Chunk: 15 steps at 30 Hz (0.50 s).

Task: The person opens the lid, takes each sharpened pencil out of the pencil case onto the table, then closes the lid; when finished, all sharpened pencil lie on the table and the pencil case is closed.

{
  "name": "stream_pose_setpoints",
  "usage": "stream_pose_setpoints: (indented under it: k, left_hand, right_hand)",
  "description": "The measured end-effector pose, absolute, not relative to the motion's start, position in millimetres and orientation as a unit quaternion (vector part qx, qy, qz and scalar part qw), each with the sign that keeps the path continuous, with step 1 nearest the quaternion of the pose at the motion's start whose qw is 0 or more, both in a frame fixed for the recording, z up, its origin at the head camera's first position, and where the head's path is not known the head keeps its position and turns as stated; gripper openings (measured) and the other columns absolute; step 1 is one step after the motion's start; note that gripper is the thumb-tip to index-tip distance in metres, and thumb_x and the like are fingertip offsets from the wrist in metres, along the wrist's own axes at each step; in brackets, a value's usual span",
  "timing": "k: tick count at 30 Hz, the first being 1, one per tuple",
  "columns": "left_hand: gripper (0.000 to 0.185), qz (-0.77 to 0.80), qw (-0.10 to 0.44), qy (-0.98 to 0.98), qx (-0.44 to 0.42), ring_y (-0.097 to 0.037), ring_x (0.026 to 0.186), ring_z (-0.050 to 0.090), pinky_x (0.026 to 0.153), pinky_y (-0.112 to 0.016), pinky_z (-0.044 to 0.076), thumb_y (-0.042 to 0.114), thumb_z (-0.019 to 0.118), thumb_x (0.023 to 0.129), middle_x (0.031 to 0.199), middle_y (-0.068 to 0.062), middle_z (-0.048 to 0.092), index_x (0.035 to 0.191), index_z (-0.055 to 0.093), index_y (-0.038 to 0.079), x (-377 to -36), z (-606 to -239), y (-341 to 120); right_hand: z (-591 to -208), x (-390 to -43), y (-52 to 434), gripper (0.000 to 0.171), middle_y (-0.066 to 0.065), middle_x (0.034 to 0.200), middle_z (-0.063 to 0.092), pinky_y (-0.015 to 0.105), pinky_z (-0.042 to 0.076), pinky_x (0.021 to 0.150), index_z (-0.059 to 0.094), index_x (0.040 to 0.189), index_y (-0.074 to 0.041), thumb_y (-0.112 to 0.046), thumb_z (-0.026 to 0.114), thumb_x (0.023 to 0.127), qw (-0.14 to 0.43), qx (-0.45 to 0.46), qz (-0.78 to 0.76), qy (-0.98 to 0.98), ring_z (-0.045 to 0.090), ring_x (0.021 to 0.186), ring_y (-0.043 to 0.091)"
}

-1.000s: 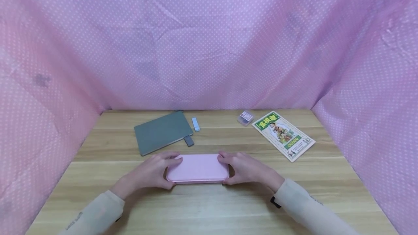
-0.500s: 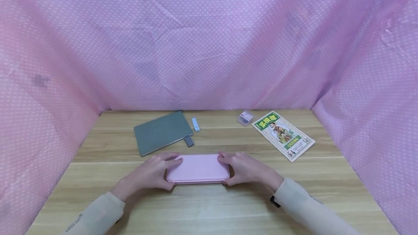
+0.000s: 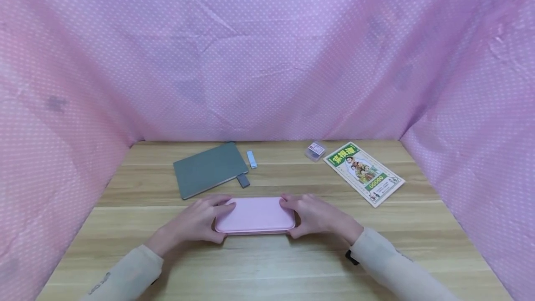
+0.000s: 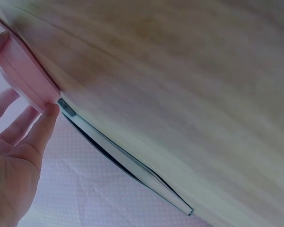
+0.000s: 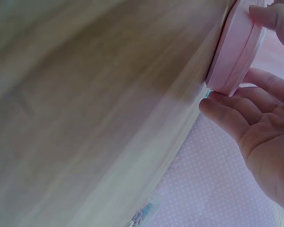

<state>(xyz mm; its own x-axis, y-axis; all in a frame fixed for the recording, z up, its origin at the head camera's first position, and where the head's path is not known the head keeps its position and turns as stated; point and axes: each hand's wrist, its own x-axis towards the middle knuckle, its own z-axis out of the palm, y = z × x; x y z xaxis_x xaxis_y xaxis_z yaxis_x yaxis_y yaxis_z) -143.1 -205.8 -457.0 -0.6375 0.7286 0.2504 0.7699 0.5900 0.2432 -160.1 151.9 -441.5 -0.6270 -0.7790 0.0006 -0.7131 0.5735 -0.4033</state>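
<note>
Head view: 1 pink case (image 3: pixel 256 214), a rounded rectangle with a smooth, matte lid, lies flat on the table (image 3: pixel 259 268) at centre front, its long side running left to right. Both hands hold it, 1 at each end. The left hand (image 3: pixel 198 219) grips the left end, thumb at the near corner, other fingers toward the far side; the right hand (image 3: pixel 315 217) mirrors this at the right end. Each grip is spread across the case's width. Right wrist view shows a seam line along the case's side wall.

Table surface: pale, streaked wood grain. Beyond the left hand lies a notebook (image 3: pixel 209 171) with a plain dark green cover; a small dark grey tab (image 3: pixel 243 180) sits at its near right corner. Just beside it is a slim, light blue strip (image 3: pixel 251 160). Farther right: 1 small transparent box (image 3: pixel 315 151) bearing a label, and 1 printed green-and-cream booklet (image 3: pixel 363 174), set aslant. Backdrop: creased pink cloth (image 3: pixel 267 59) with white dots.
</note>
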Motion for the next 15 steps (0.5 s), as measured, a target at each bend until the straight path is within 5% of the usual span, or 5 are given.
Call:
stream_pose_setpoints:
  k: [5,11,15]
  left_hand:
    - [0.076,-0.157,0.070,-0.889,-0.424,-0.037,0.118,0.062,0.097,-0.050,0.057,0.037,0.085,0.066,0.133,-0.023,0.061,0.132,0.067,0.003,-143.3,-457.0,-206.2]
    - [0.081,-0.159,0.073,-0.888,-0.425,-0.037,0.117,0.063,0.097,-0.050,0.056,0.036,0.085,0.065,0.133,-0.022,0.061,0.136,0.063,0.005,-142.6,-457.5,-205.4]
    - [0.081,-0.162,0.078,-0.886,-0.427,-0.037,0.117,0.063,0.098,-0.050,0.056,0.037,0.086,0.065,0.133,-0.022,0.062,0.136,0.062,0.005,-142.5,-458.5,-205.9]
  right_hand:
    - [-442.5,-162.0,151.2,0.076,0.024,0.143,0.053,0.016,0.049,0.068,0.060,0.139,0.000,-0.037,0.083,0.077,0.083,-0.431,-0.185,0.879,0.051,0.065,0.000]
    - [-442.7,-164.8,155.1,0.076,0.019,0.136,0.061,0.015,0.030,0.044,0.060,0.139,-0.001,-0.035,0.084,0.076,0.096,-0.427,-0.215,0.873,0.028,0.053,-0.003]
    - [-442.4,-167.2,156.4,0.076,0.019,0.144,0.054,0.014,0.030,0.044,0.059,0.140,-0.002,-0.035,0.085,0.077,0.113,-0.421,-0.228,0.871,0.023,0.050,-0.003]
